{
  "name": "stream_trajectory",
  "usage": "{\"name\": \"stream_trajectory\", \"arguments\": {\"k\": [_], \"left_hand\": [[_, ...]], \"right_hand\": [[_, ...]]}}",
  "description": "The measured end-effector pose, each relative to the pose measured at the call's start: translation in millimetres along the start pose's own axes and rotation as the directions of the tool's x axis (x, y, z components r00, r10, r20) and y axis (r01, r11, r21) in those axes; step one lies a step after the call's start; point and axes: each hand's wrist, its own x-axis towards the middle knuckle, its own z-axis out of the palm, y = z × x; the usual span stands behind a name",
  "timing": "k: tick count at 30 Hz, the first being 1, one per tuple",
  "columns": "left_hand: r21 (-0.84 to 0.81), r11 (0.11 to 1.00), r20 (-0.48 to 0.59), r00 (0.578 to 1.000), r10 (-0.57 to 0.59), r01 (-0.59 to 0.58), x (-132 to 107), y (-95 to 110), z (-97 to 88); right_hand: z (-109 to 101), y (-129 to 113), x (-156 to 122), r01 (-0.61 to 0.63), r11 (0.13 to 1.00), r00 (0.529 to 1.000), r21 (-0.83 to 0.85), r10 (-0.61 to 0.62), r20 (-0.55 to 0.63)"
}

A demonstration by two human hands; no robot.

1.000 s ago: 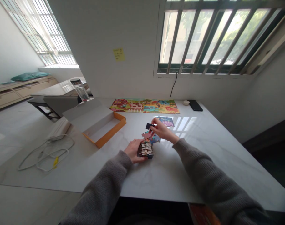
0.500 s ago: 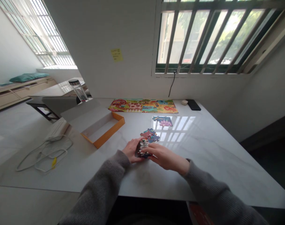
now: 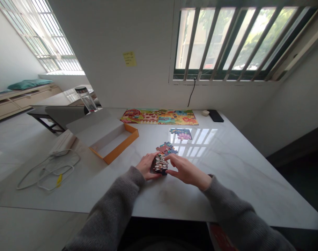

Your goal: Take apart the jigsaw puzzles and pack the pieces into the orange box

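Fingers (image 3: pixel 171 157) of left hand (image 3: pixel 146 166) & right hand (image 3: pixel 186 170) clamp the stack of puzzle pieces (image 3: pixel 160 163) from opp. sides; it stands on the table (image 3: pixel 227 181), mid-front. Risk: uneven squeeze could buckle the stack, spilling pcs.

Multicoloured puzzle stack (image 3: pixel 161 164), orange-rimmed box (image 3: pixel 116 139), seemingly farm-patterned puzzle (image 3: pixel 160 116)
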Motion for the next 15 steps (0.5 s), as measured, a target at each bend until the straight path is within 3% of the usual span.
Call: {"name": "stream_trajectory", "arguments": {"k": [4,10,15], "left_hand": [[-0.009,1.0,-0.012,1.0,0.005,-0.005,-1,0,-1.5],[0.049,0.998,-0.05,0.998,-0.031,0.034,0,4,2.4],[0.116,0.992,-0.059,0.997,-0.05,0.057,2,14,4.8]], "right_hand": [[6,15,-9,-0.123,0.992,0.989,-0.039,0.126,0.083],[19,10,-10,-0.093,0.983,0.984,-0.161,0.115,0.138],[17,13,-10,-0.102,0.989,0.986,-0.104,0.114,0.119]]}}
